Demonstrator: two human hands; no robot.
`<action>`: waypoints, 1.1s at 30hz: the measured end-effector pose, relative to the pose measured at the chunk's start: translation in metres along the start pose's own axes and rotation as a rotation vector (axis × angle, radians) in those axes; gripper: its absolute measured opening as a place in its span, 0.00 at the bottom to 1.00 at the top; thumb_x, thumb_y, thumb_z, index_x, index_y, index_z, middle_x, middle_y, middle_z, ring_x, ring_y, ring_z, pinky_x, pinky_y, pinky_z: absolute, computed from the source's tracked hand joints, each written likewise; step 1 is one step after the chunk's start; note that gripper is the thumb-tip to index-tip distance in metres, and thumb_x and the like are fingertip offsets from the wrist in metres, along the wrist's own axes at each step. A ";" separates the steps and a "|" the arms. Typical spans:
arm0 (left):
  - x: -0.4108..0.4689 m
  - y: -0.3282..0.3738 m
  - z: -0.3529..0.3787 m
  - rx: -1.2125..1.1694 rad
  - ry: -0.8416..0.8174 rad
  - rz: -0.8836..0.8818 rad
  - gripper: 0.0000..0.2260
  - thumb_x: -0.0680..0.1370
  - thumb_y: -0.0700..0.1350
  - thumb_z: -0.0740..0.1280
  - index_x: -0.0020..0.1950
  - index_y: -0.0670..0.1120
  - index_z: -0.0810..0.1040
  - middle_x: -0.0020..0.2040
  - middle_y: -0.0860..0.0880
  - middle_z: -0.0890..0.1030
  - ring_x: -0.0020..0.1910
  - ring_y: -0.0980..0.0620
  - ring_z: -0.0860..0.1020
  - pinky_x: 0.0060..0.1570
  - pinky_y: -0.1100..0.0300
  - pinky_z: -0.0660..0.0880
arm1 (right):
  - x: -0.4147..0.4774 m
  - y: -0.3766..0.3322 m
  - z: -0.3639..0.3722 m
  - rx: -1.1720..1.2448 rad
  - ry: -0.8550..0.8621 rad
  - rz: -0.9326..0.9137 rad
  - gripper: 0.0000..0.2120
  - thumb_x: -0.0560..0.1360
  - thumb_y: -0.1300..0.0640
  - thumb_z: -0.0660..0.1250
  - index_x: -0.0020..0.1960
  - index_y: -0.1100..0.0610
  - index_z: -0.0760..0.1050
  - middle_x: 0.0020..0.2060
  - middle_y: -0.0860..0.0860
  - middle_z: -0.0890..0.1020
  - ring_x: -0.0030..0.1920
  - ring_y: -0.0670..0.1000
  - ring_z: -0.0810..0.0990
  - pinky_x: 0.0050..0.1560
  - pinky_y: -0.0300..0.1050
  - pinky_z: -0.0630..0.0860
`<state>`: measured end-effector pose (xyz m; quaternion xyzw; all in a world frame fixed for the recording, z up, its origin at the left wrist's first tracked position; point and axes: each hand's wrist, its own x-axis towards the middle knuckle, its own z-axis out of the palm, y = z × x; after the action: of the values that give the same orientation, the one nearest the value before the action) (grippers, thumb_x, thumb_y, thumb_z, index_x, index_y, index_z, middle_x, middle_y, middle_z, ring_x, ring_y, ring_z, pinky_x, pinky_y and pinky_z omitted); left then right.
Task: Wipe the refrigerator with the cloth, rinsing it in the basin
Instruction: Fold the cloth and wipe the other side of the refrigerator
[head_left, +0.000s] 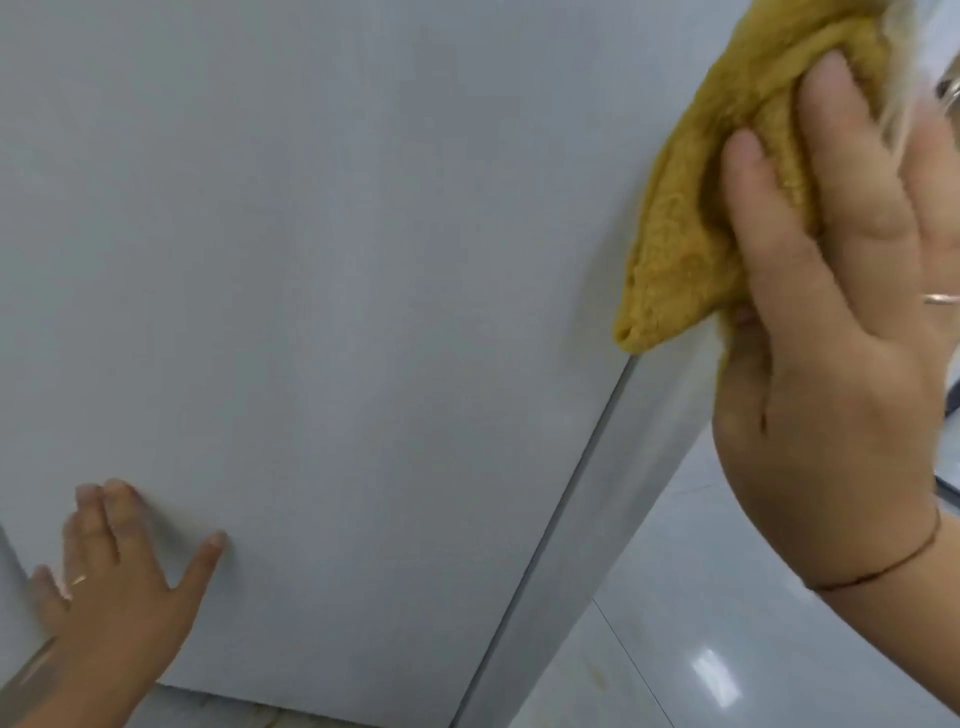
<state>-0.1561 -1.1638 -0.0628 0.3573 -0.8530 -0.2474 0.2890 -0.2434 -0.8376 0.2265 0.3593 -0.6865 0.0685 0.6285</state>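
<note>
Cloth (691, 223) sits pressed on refrigerator (311, 260) edge under right hand (841, 332), fingers straight; left hand (119, 608) splayed flat; floor (675, 649) beyond.

The right hand (841, 338) at two o'clock presses a yellow cloth (691, 234) to the refrigerator (337, 260) edge, the left hand (119, 597) at seven o'clock flat on its door.
</note>
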 end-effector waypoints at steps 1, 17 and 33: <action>-0.003 0.015 -0.004 -0.045 0.059 0.032 0.42 0.73 0.68 0.53 0.77 0.41 0.49 0.78 0.39 0.51 0.75 0.34 0.50 0.68 0.27 0.51 | 0.000 0.004 0.004 -0.076 -0.032 0.031 0.21 0.80 0.66 0.58 0.72 0.60 0.66 0.71 0.60 0.64 0.72 0.63 0.60 0.66 0.71 0.60; -0.021 0.148 0.004 0.191 0.353 0.836 0.34 0.80 0.63 0.52 0.80 0.48 0.44 0.80 0.43 0.43 0.78 0.44 0.44 0.72 0.37 0.42 | -0.214 -0.045 0.062 -0.148 -0.436 0.052 0.41 0.72 0.51 0.70 0.77 0.60 0.53 0.78 0.57 0.48 0.77 0.60 0.46 0.74 0.65 0.47; -0.051 0.099 0.062 0.240 0.277 0.843 0.35 0.81 0.61 0.56 0.80 0.46 0.44 0.79 0.44 0.39 0.78 0.44 0.40 0.73 0.38 0.44 | -0.444 -0.110 0.095 -0.085 -0.735 -0.096 0.27 0.78 0.59 0.46 0.77 0.55 0.54 0.73 0.51 0.57 0.72 0.53 0.55 0.76 0.59 0.44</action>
<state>-0.2150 -1.0504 -0.0607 0.0396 -0.8998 0.0423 0.4325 -0.2782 -0.7896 -0.2372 0.3651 -0.8510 -0.1232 0.3570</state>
